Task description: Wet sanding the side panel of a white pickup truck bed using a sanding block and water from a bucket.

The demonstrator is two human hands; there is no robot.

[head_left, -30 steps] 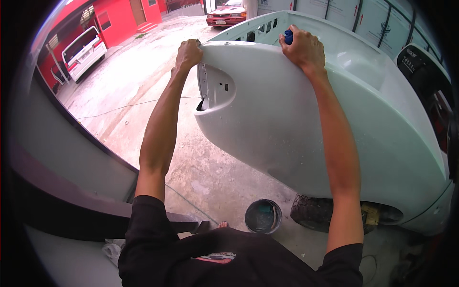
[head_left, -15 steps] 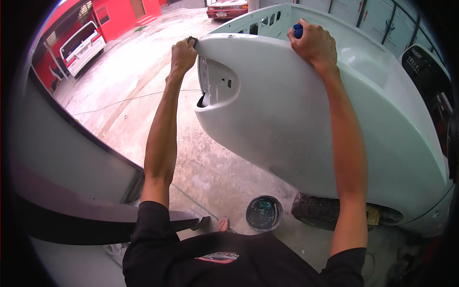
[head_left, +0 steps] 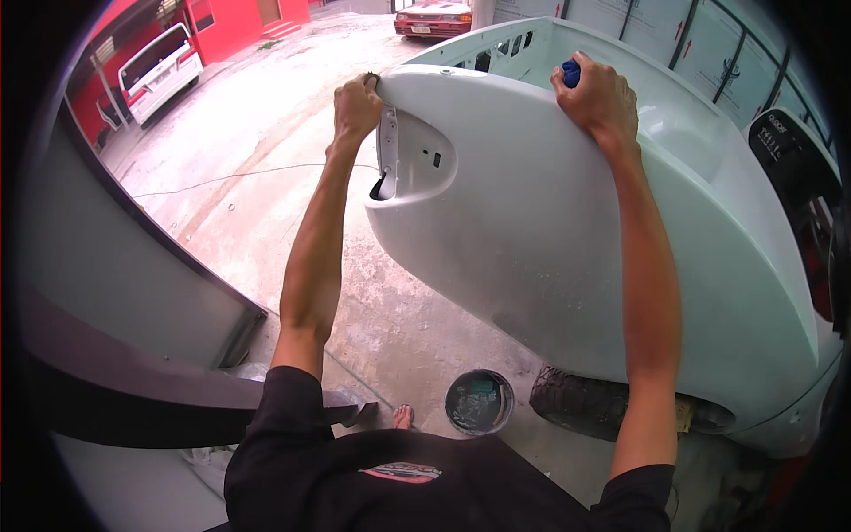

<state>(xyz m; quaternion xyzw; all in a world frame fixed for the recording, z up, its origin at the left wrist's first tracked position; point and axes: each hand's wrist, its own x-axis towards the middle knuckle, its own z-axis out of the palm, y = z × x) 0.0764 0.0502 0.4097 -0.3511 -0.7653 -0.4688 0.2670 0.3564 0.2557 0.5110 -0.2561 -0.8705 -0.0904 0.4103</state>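
The white side panel [head_left: 532, 213] of a pickup bed stands in front of me, with water drops or specks on its lower part. At the panel's upper left corner, above the tail-light recess [head_left: 421, 155], my left hand [head_left: 357, 113] is closed on a small dark thing [head_left: 373, 78], mostly hidden by the fingers. Farther right, at the bed's top rail, my right hand [head_left: 603, 102] is closed around a crumpled blue wad [head_left: 571, 74]; whether it is cloth or sponge cannot be made out. Both arms reach out nearly straight.
A round black bucket [head_left: 479, 402] with dark liquid stands on the concrete floor, left of the truck's tire [head_left: 576, 401]. A grey panel with a dark edge [head_left: 177, 403] runs along my left. Across the yard are a white vehicle [head_left: 161, 73] and a red car [head_left: 433, 19].
The view has shifted slightly, so the truck bed and both hands sit a little farther right in the picture. Both hands keep roughly the same spots on the bed, holding the same things.
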